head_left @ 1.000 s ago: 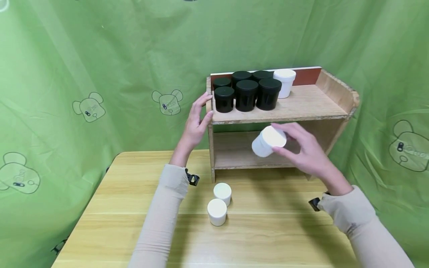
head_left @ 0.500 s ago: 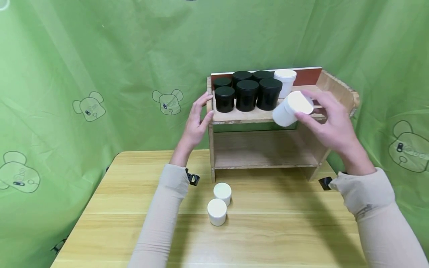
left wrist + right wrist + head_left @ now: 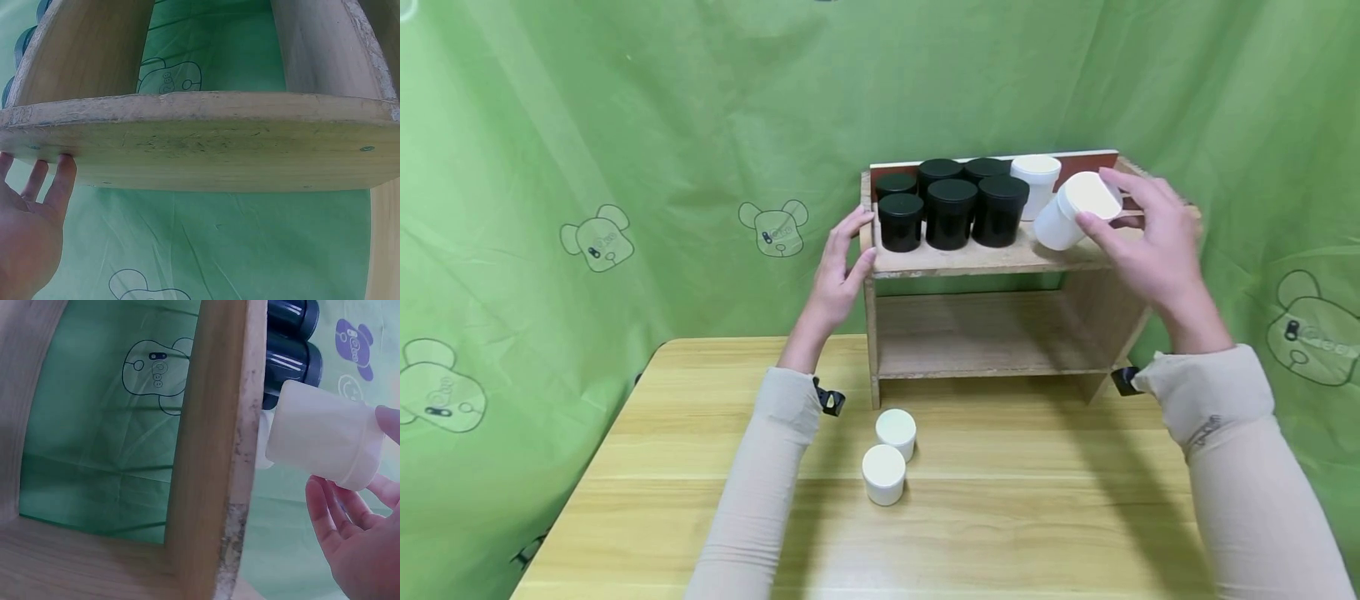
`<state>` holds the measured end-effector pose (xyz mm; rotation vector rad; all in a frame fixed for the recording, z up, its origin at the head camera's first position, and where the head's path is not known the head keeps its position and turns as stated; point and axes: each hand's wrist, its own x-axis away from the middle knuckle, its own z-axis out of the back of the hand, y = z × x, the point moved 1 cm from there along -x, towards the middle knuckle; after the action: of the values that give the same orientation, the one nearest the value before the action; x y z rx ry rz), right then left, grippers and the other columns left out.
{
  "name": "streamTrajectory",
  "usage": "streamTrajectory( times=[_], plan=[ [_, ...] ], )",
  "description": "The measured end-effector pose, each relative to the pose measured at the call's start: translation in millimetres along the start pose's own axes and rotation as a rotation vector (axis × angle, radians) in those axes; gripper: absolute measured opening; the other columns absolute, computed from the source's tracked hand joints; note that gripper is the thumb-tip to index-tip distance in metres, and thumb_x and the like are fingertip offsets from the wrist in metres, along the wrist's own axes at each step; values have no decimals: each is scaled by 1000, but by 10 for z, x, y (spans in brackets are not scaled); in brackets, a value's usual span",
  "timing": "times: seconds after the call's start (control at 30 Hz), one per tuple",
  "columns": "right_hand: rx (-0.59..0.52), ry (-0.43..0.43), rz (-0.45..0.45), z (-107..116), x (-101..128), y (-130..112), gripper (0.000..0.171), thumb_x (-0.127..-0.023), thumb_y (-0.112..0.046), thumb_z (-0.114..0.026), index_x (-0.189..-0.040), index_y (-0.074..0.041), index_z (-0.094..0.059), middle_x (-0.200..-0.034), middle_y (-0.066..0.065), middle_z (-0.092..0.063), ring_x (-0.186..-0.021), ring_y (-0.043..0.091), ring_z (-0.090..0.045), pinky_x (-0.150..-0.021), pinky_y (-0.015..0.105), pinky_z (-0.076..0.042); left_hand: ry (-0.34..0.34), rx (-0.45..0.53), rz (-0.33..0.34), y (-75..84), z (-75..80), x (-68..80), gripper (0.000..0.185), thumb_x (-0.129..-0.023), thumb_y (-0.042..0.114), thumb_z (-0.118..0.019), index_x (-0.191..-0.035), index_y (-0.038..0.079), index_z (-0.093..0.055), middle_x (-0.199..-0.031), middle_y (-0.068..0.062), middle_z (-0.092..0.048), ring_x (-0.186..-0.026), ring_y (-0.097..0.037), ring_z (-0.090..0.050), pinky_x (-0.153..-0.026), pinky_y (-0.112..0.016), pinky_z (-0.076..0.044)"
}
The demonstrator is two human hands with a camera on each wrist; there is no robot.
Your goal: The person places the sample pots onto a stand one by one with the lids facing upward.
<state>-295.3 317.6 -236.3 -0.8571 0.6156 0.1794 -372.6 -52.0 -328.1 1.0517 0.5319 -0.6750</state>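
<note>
My right hand [image 3: 1157, 237] pinches a white lidded jar [image 3: 1072, 215] by its lid end between thumb and fingers. The jar tilts over the top board of the wooden shelf [image 3: 970, 265]; in the right wrist view the same jar [image 3: 325, 434] is beside the board's front edge. Another white jar [image 3: 1036, 185] stands at the back of that board, right of several black jars [image 3: 952, 215]. My left hand [image 3: 837, 271] touches the shelf's left side with its fingers extended; in the left wrist view the fingertips [image 3: 62, 172] meet the side panel.
Two white jars [image 3: 883, 475] stand on the wooden table [image 3: 715, 467] in front of the shelf. The lower board [image 3: 985, 333] lies under the top one. A raised side panel bounds the shelf's right end, partly behind my right hand. Green cloth [image 3: 700, 125] hangs behind.
My right hand has carried the white jar up and to the right, from in front of the lower opening to over the top board. The left hand has stayed against the shelf's side.
</note>
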Motion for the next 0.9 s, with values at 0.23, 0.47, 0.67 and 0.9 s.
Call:
streamTrajectory(
  times=[0.23,0.47,0.67,0.9],
  plan=[
    [73,-7,-59,-67,-121,64,65,-97,-38,-71,-154,-15,-50,-159,11,-45,-111,4,-52,-102,19,-50,-6,0,7,-1,4,-3,51,-108,30,-50,-157,21,-38,-170,2,-28,-156,-7,-24,-130,-46,-21],
    [112,-45,-85,-112,-175,122,66,-99,-42,-67,-156,-15,-47,-156,18,-47,-119,14,-50,-106,28,-48,-5,7,6,2,-2,2,51,-108,30,-50,-157,21,-38,-171,1,-27,-156,-8,-23,-130,-45,-21],
    [128,-74,-95,-157,-259,131,67,-100,-45,-64,-157,-15,-45,-156,20,-46,-136,35,-43,-115,50,-40,6,14,-4,-2,9,8,51,-108,27,-50,-158,21,-38,-171,2,-27,-156,-10,-24,-130,-42,-20],
    [129,-91,-76,-219,-330,163,67,-102,-44,-60,-157,-9,-43,-156,24,-45,-137,42,-43,-115,59,-38,-1,8,7,-5,-7,-1,51,-109,29,-50,-158,21,-38,-171,4,-27,-156,-8,-24,-130,-44,-20]
  ],
)
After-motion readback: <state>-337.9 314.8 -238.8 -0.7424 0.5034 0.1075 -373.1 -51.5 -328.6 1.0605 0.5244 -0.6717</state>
